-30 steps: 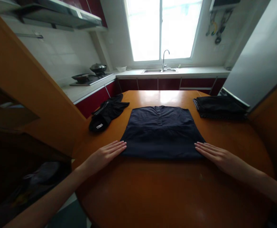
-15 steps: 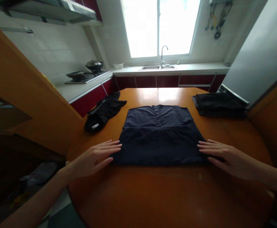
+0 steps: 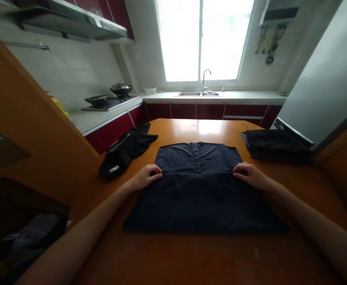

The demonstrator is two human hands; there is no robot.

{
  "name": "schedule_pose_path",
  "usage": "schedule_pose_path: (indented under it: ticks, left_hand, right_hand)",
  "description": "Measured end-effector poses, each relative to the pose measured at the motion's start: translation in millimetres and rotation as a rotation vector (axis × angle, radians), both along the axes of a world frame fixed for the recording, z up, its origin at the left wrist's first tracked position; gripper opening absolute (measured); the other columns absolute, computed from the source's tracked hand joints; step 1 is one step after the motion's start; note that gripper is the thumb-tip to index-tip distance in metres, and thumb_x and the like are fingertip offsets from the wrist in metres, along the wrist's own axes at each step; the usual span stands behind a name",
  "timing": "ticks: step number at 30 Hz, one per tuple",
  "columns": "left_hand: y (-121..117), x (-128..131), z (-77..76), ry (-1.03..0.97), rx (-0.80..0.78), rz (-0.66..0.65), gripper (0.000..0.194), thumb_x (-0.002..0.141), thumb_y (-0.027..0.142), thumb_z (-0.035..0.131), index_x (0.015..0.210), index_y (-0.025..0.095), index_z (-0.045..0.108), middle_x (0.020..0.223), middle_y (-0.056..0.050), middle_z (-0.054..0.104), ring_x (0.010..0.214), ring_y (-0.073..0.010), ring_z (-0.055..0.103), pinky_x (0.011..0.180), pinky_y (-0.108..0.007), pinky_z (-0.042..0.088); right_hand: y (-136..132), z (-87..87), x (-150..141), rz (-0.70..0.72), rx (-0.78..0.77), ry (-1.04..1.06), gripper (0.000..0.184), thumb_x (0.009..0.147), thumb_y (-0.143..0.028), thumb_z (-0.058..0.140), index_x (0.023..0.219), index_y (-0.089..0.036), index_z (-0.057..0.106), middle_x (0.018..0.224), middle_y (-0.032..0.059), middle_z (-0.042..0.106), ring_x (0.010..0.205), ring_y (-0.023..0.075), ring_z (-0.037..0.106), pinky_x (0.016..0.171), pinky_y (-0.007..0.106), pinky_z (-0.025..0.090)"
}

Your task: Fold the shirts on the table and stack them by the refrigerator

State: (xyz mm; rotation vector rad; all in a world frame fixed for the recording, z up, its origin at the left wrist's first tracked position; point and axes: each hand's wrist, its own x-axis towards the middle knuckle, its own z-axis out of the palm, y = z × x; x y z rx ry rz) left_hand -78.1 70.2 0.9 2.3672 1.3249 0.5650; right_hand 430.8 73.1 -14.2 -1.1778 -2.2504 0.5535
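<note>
A dark navy shirt (image 3: 197,202) lies folded on the wooden table in front of me, its button placket showing on the far half. A crosswise fold edge runs over its middle. At the left end of that edge, my left hand (image 3: 145,177) has thumb and fingertips pinched on the cloth. My right hand (image 3: 251,175) pinches the same edge at the right end, with curled fingers. Both forearms reach in low from the sides, and the shirt's near edge lies between them.
On the wooden table (image 3: 176,257), a crumpled black garment (image 3: 128,148) with a white label lies left, and a stack of folded dark clothes (image 3: 277,144) lies right. Beyond are a counter with a sink (image 3: 189,94), a stove with pans (image 3: 121,89) and a fridge (image 3: 330,79).
Both hands have moved forward and inward from the shirt's near sides to its fold edge. Their fingers went from outstretched to pinching. The camera view has tilted up slightly.
</note>
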Motion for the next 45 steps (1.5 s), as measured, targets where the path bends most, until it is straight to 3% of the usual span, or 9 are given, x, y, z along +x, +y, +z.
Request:
schedule_pose_path:
  ticks: [13, 17, 20, 24, 29, 33, 37, 40, 45]
  left_hand:
    - [-1, 6, -2.3, 0.025, 0.050, 0.174, 0.031, 0.091, 0.046, 0.057, 0.081, 0.020, 0.070, 0.084, -0.005, 0.068, 0.081, -0.0212, 0.062, 0.076, -0.032, 0.045]
    - [-11, 15, 9.2, 0.104, 0.146, 0.226, 0.030, 0.093, 0.045, 0.055, 0.103, 0.021, 0.070, 0.106, -0.009, 0.070, 0.102, -0.0266, 0.064, 0.090, -0.040, 0.048]
    - [-35, 41, 21.7, 0.155, 0.233, 0.080, 0.044, 0.100, 0.044, 0.047, 0.138, 0.024, 0.056, 0.144, -0.010, 0.055, 0.134, -0.0279, 0.049, 0.111, -0.046, 0.037]
    - [-70, 88, 17.5, 0.271, 0.180, -0.210, 0.063, 0.103, 0.051, 0.039, 0.160, 0.029, 0.023, 0.165, -0.007, 0.023, 0.152, -0.0260, 0.021, 0.123, -0.046, 0.018]
    - [-77, 80, -2.8, 0.363, 0.076, -0.182, 0.067, 0.104, 0.056, 0.031, 0.162, 0.031, 0.008, 0.167, -0.005, 0.008, 0.154, -0.0256, 0.008, 0.124, -0.048, 0.010]
    - [-49, 16, -10.8, 0.405, 0.017, 0.016, 0.073, 0.102, 0.060, 0.029, 0.161, 0.020, 0.016, 0.166, -0.012, 0.014, 0.154, -0.0287, 0.010, 0.122, -0.053, 0.011]
    - [8, -25, -5.3, 0.308, 0.001, 0.222, 0.082, 0.098, 0.066, 0.027, 0.155, 0.007, 0.033, 0.161, -0.022, 0.026, 0.151, -0.0338, 0.023, 0.119, -0.052, 0.023]
    - [61, -16, 9.5, 0.177, 0.042, 0.185, 0.083, 0.092, 0.069, 0.037, 0.145, 0.005, 0.047, 0.153, -0.021, 0.044, 0.144, -0.0319, 0.039, 0.119, -0.041, 0.029]
    - [135, 17, 22.9, 0.139, 0.012, 0.246, 0.073, 0.076, 0.062, 0.065, 0.127, 0.009, 0.062, 0.139, -0.021, 0.059, 0.133, -0.0329, 0.051, 0.112, -0.037, 0.037]
  right_hand:
    - [10, -6.1, -3, -0.065, 0.071, 0.004, 0.022, 0.089, -0.039, 0.057, 0.081, -0.023, 0.068, 0.083, 0.0064, 0.069, 0.083, 0.0241, 0.062, 0.080, 0.038, 0.048]
    - [4, 0.8, -5, -0.192, 0.126, -0.147, 0.024, 0.091, -0.040, 0.056, 0.091, -0.022, 0.071, 0.096, 0.0096, 0.071, 0.095, 0.0278, 0.064, 0.090, 0.043, 0.048]
    - [-22, 15.7, -28, -0.222, 0.217, -0.214, 0.037, 0.096, -0.043, 0.051, 0.121, -0.021, 0.067, 0.125, 0.0141, 0.066, 0.119, 0.0318, 0.058, 0.104, 0.049, 0.043]
    - [-68, 20.9, -81, 0.009, 0.246, -0.279, 0.060, 0.101, -0.048, 0.043, 0.155, -0.024, 0.037, 0.160, 0.0110, 0.037, 0.148, 0.0286, 0.031, 0.119, 0.050, 0.028]
    - [-76, -5.0, -79, 0.071, 0.120, -0.394, 0.066, 0.102, -0.055, 0.036, 0.160, -0.029, 0.020, 0.165, 0.0075, 0.022, 0.152, 0.0270, 0.018, 0.122, 0.056, 0.019]
    - [-53, -20.7, -28, -0.063, 0.075, -0.425, 0.065, 0.101, -0.056, 0.036, 0.158, -0.026, 0.029, 0.164, 0.0095, 0.025, 0.152, 0.0283, 0.019, 0.121, 0.058, 0.018]
    - [-9, -10.3, -4, -0.192, 0.092, -0.315, 0.056, 0.101, -0.049, 0.038, 0.144, -0.018, 0.053, 0.155, 0.0156, 0.043, 0.147, 0.0313, 0.033, 0.119, 0.055, 0.028]
    - [46, 10.5, -12, -0.314, 0.133, -0.224, 0.044, 0.098, -0.037, 0.047, 0.132, -0.014, 0.063, 0.139, 0.0176, 0.060, 0.133, 0.0287, 0.053, 0.114, 0.043, 0.038]
    - [126, 30.7, -30, -0.434, -0.028, -0.354, 0.044, 0.090, -0.030, 0.061, 0.128, -0.007, 0.065, 0.131, 0.0208, 0.064, 0.126, 0.0294, 0.057, 0.108, 0.036, 0.042]
